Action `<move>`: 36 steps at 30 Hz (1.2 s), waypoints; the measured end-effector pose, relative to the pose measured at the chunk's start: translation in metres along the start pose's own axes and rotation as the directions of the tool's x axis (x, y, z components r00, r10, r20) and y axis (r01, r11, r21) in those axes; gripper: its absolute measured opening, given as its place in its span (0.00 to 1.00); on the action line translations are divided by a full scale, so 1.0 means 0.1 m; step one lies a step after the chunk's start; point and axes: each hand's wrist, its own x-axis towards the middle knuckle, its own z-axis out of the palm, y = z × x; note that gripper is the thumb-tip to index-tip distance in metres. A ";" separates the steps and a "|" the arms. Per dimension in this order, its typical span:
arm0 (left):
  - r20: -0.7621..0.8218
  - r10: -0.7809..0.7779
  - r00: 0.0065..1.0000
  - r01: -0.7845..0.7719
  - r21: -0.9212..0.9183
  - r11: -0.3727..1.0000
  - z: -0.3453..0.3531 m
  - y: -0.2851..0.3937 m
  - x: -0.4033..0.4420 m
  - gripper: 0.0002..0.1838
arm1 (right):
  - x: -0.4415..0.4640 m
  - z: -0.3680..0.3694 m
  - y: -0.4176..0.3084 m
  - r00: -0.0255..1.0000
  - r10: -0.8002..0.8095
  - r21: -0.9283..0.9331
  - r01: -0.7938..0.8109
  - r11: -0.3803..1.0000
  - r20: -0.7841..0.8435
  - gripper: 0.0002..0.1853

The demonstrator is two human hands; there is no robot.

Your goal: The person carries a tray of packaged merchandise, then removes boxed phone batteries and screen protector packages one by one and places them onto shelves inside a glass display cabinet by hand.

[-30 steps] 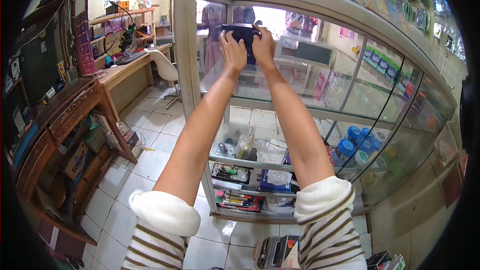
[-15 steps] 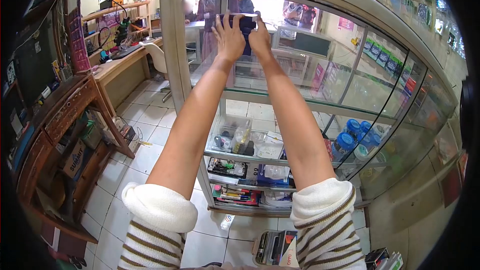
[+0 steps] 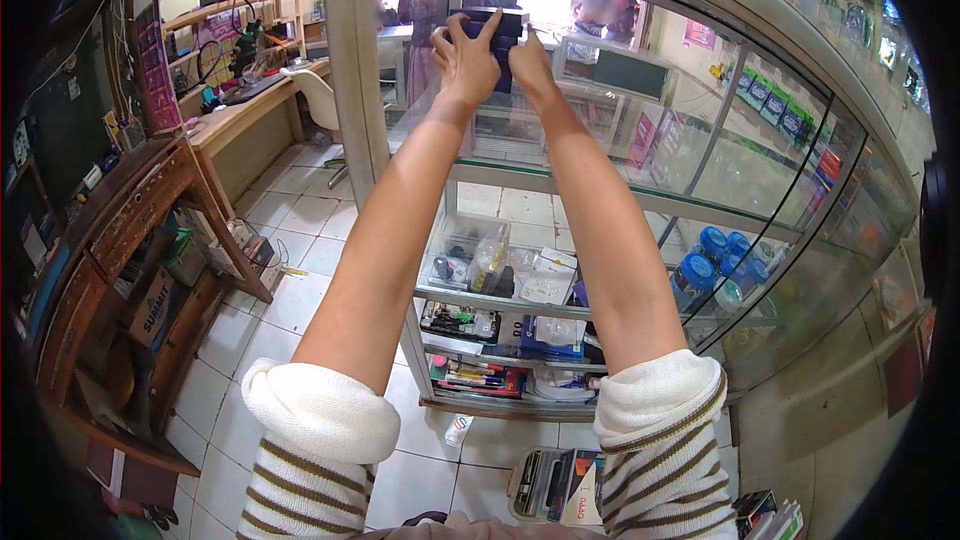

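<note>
A stack of dark blue boxes (image 3: pixel 507 28) stands in the upper part of the glass display case, at the top centre. My left hand (image 3: pixel 468 64) lies against its left and near side, fingers spread across the top box. On the right side of the stack, my right hand (image 3: pixel 531 65) presses with bent fingers, partly hidden behind the box edge. The boxes are held between both hands. Beneath my forearms, the glass shelf edge (image 3: pixel 500 176) runs across the case.
Blue-lidded jars (image 3: pixel 694 276) and a clear plastic container (image 3: pixel 470 236) sit on the lower shelf. A wooden desk (image 3: pixel 245 110) and a white chair (image 3: pixel 316 98) are at the left. People (image 3: pixel 600 8) are beyond the glass. Boxes (image 3: pixel 560 483) lie on the floor.
The view has shifted slightly. Both hands stay at the boxes, while my left fingers have spread and moved over the top box. A person beyond the glass has come into clearer view.
</note>
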 end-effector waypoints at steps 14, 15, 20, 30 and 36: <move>-0.195 -0.123 0.973 0.046 -0.356 0.933 0.17 -0.14 0.12 0.39 | 0.09 0.05 0.10 0.990 -0.109 0.076 0.102 0.992 0.088 0.40; -0.199 -0.131 0.971 0.052 -0.358 0.932 0.18 -0.14 0.13 0.39 | 0.11 0.05 0.12 0.985 -0.148 0.102 0.138 0.985 0.094 0.40; -0.187 -0.137 0.973 0.063 -0.352 0.934 0.16 -0.14 0.13 0.40 | 0.17 0.08 0.16 0.976 -0.134 0.086 0.120 0.989 0.170 0.44; 0.045 -0.253 0.966 0.240 -0.507 0.828 0.16 -0.13 0.13 0.50 | 0.40 0.20 0.42 0.952 0.047 0.202 -0.112 0.973 0.302 0.43; 0.152 -0.305 0.940 0.340 -0.436 0.833 0.10 -0.09 0.13 0.52 | -0.02 -0.07 0.05 0.940 0.106 0.165 -0.166 0.972 0.324 0.42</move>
